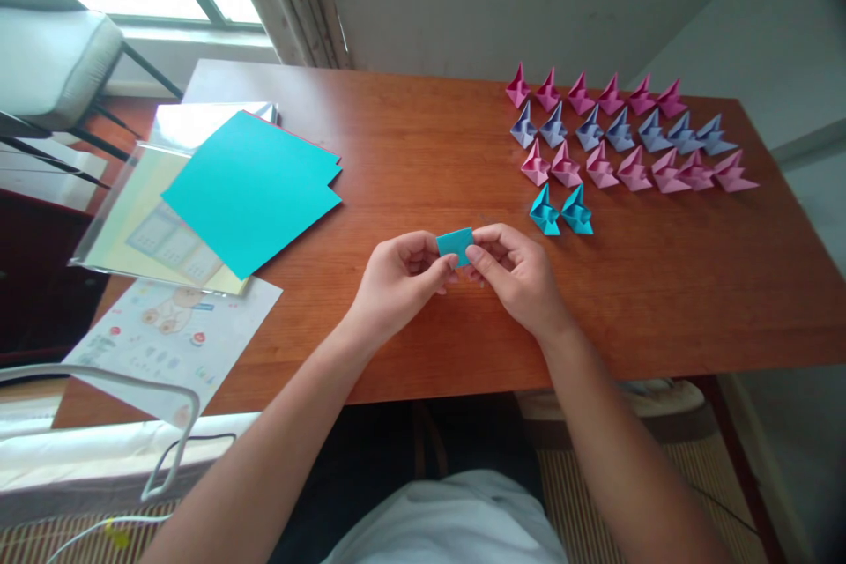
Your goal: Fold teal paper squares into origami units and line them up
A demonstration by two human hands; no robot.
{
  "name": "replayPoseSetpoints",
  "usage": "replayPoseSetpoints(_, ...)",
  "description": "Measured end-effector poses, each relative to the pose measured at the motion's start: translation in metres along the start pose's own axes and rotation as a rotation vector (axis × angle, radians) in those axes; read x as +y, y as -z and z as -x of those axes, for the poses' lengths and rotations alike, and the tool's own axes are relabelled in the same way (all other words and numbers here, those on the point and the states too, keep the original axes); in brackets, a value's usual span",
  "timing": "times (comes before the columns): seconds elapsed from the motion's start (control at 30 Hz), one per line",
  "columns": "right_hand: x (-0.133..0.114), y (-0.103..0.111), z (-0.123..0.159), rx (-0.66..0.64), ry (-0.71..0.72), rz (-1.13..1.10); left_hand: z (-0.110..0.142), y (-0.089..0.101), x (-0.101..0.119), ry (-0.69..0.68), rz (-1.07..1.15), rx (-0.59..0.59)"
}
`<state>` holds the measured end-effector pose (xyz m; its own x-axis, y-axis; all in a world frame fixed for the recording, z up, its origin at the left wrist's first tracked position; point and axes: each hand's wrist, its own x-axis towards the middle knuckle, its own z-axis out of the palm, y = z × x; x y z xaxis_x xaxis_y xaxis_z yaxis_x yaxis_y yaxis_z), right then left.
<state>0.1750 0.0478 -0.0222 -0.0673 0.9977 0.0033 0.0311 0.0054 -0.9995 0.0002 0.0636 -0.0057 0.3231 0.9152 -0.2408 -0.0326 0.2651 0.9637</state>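
Between my two hands is a small folded piece of turquoise paper [455, 244], held up just above the front middle of the table. My left hand [403, 275] pinches its left end between thumb and fingers. On the other end, the thumb and fingers of my right hand [519, 273] are closed in the same way. Part of the paper's lower edge is hidden by my thumbs. Beyond my right hand stand two turquoise folded paper pieces [545, 211], side by side and matching the paper in colour.
Behind the turquoise pair stand rows of pink [633, 169], lilac [619, 130] and magenta origami pieces [609, 95]. At left, turquoise sheets [255, 189] lie on a plastic packet [115, 211], with a printed sheet [178, 352] nearer me. A chair [56, 53] stands by the window. The wooden table [410, 150] ends close to my body.
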Motion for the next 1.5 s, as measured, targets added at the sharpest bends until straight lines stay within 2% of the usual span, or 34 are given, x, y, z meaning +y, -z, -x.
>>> replayPoseSetpoints(0.13, -0.005, 0.001, 0.002, -0.038, 0.012, 0.032, 0.001, 0.001, 0.004, -0.003, -0.008, -0.109)
replayPoseSetpoints(0.23, -0.008, 0.002, 0.002, -0.069, 0.0, 0.003, 0.002, 0.003, 0.004, -0.03, -0.035, -0.124)
replayPoseSetpoints(0.37, -0.007, 0.002, 0.002, -0.066, -0.018, -0.018, 0.001, 0.004, 0.001, -0.039, -0.096, -0.087)
replayPoseSetpoints(0.5, -0.002, 0.0, 0.001, -0.025, -0.016, -0.009, 0.0, 0.003, 0.0, -0.035, -0.143, -0.001)
replayPoseSetpoints(0.63, 0.002, -0.001, 0.001, -0.031, 0.003, 0.012, 0.0, 0.0, -0.002, -0.097, -0.226, 0.074)
replayPoseSetpoints(0.73, 0.004, 0.0, 0.001, -0.034, -0.003, 0.033, 0.001, -0.001, -0.004, -0.147, -0.273, 0.083)
replayPoseSetpoints(0.97, 0.0, 0.002, 0.001, -0.013, 0.031, 0.1, 0.0, 0.001, -0.007, -0.11, -0.182, -0.033)
replayPoseSetpoints(1.13, 0.0, 0.0, 0.001, -0.021, 0.007, 0.096, 0.001, 0.002, -0.007, -0.086, -0.181, -0.054)
replayPoseSetpoints(1.3, 0.0, 0.002, 0.002, -0.019, 0.098, 0.202, 0.002, 0.0, -0.004, -0.045, -0.139, -0.132)
replayPoseSetpoints(1.43, -0.001, 0.004, 0.003, -0.006, 0.111, 0.176, 0.003, 0.001, 0.0, -0.007, -0.108, -0.194)
replayPoseSetpoints(1.5, -0.001, 0.003, 0.002, -0.001, 0.104, 0.146, 0.003, 0.001, 0.0, -0.016, -0.124, -0.185)
